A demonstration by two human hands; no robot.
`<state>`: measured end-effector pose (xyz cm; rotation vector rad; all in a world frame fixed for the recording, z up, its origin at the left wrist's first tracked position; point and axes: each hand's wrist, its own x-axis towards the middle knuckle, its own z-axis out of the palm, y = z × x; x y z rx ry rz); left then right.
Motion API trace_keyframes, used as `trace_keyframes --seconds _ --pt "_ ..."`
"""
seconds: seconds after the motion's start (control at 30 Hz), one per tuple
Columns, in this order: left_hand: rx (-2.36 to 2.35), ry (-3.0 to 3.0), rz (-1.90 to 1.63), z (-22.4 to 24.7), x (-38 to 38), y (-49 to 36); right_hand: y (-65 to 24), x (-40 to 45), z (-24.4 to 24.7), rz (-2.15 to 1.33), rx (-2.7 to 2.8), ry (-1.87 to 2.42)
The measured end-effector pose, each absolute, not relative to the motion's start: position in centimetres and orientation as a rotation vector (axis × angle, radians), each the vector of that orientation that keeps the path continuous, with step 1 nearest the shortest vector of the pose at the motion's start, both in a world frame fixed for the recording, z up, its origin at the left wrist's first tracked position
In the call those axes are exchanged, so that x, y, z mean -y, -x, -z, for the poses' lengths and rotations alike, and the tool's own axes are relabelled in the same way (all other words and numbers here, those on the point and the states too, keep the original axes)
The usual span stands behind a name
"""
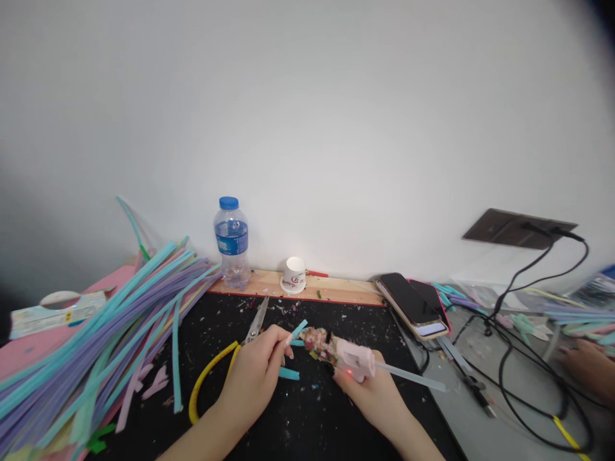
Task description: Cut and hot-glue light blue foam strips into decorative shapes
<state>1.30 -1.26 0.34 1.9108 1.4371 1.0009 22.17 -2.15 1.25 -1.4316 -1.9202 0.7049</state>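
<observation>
My right hand [369, 390] is wrapped round a pink hot glue gun [354, 360], which has a glowing red light and a clear glue stick [413, 376] sticking out of its back. Messy, many-coloured debris crusts its front end. Between the fingers of my left hand [262, 362] is a short light-blue strip [300, 329], held close to the glue gun's nozzle; whether they touch I cannot tell. More blue pieces [289, 374] lie just under that hand. Yellow-handled scissors [211, 371] rest behind my left hand, their blades [258, 320] pointing to the wall.
Long pastel strips [120, 333] are heaped at the left. A water bottle [231, 250] and a paper cup [294, 275] stand along the wall. Phones [410, 301] lie right of the black mat [307, 422], near tangled black cables [504, 371]. Another person's hand [589, 365] shows at far right.
</observation>
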Motion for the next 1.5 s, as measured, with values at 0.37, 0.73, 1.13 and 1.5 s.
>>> trace_keyframes --seconds 0.37,0.73,1.13,1.5 --pt "-1.444 -1.912 -0.980 -0.21 1.15 -1.27 -22.09 2.18 -1.50 -0.711 1.910 1.421" --pt "-1.451 -1.941 -0.989 -0.12 1.20 -1.21 -22.00 1.89 -1.59 -0.749 1.937 1.377" --pt "-1.440 -1.936 -1.017 0.01 1.16 -1.22 -22.05 1.98 -1.48 -0.662 1.954 1.387" --pt "-1.474 -2.009 -0.987 -0.13 1.18 -1.19 -22.29 1.90 -0.92 -0.626 2.005 1.444"
